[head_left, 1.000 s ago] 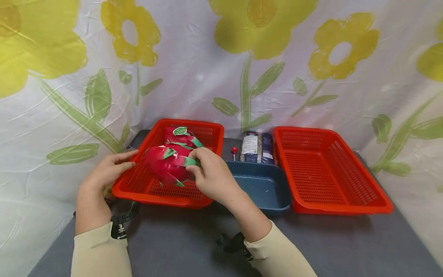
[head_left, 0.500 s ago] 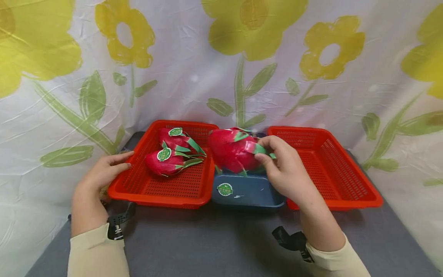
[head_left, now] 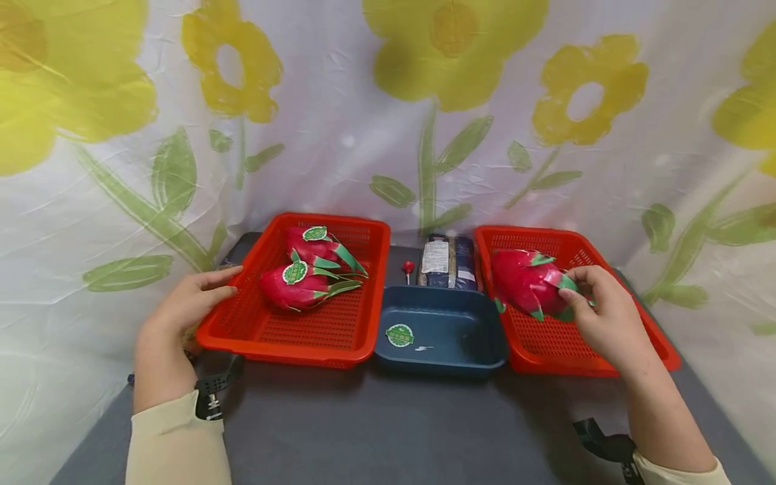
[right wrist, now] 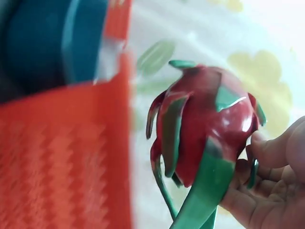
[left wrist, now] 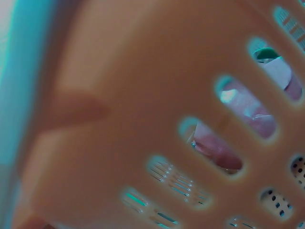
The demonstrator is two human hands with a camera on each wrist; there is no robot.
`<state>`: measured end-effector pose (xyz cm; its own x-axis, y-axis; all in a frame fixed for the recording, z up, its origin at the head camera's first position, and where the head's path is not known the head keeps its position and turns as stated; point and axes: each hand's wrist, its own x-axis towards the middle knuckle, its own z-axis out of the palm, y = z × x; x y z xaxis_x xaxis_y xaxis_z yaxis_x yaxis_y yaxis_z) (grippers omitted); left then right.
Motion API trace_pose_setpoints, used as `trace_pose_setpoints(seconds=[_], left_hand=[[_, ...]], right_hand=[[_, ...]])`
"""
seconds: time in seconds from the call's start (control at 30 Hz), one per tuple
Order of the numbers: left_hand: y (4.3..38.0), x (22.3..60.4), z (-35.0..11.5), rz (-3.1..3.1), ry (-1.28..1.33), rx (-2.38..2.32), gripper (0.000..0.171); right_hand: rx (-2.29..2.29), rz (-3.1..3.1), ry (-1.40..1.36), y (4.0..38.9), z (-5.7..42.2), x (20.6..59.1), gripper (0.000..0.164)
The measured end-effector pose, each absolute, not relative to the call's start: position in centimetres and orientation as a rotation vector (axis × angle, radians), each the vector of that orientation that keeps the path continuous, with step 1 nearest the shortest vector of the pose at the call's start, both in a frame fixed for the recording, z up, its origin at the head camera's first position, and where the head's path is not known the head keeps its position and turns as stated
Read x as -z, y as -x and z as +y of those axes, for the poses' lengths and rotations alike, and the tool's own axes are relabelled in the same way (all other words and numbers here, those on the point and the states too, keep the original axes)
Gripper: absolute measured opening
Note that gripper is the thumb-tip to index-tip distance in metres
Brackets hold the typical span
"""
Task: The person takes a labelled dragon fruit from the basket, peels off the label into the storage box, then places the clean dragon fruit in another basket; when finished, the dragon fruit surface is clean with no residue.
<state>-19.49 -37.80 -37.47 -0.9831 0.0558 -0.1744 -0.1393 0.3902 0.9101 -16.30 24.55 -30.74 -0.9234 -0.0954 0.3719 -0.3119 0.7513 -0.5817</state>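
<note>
My right hand [head_left: 612, 323] pinches the leafy green end of a pink dragon fruit [head_left: 527, 283] and holds it over the right red basket [head_left: 588, 367]. In the right wrist view the glossy dragon fruit [right wrist: 205, 119] shows its green-tipped scales, with my thumb and fingers at its side. At the left red basket [head_left: 285, 349], my left hand [head_left: 184, 303] touches the outer rim with fairly straight fingers. Two more dragon fruits lie inside, a rear one [head_left: 301, 248] and a front one [head_left: 281, 293], each with a green sticker. The left wrist view is mostly the slotted basket wall [left wrist: 143, 95].
Between the baskets stands a dark blue tub [head_left: 448, 365] with a round green sticker [head_left: 400, 335] in it. Behind the tub are a red lollipop [head_left: 408, 267] and a dark blue packet [head_left: 462, 259]. A flowered curtain [head_left: 333, 155] hangs behind the grey table [head_left: 388, 431].
My right hand has carried the dragon fruit from the left basket, across the blue tub, to over the right basket. My left hand has stayed at the left basket's rim.
</note>
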Motion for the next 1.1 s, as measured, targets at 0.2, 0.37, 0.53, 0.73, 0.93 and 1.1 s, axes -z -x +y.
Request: trace_pose_setpoints(seconds=[0.2, 0.37, 0.53, 0.73, 0.93, 1.1], left_hand=[[19.6, 37.5, -37.7, 2.457, 0.091, -1.676, 0.06], [19.6, 37.7, -37.8, 2.479, 0.074, -1.678, 0.058], [19.5, 37.7, -37.8, 2.5, 0.073, -1.655, 0.057], [19.7, 37.7, -37.9, 2.502, 0.071, -1.657, 0.057], [19.9, 37.8, -38.0, 2.522, 0.062, -1.647, 0.057], [19.9, 38.0, -38.1, 2.526, 0.076, -1.627, 0.057]], right_hand=[[-0.844, -2.769, -0.166, 17.3, 28.0, 33.7, 0.029], [-0.818, -2.884, -0.182, 18.7, 29.0, 35.9, 0.027], [-0.844, -3.012, -0.177, 19.3, 28.9, 36.8, 0.026], [-0.756, -3.163, -0.273, 19.3, 28.6, 35.4, 0.026], [-0.511, -3.186, -0.259, 19.2, 27.5, 32.6, 0.032], [-0.498, -3.019, -0.269, 18.5, 23.2, 29.9, 0.046]])
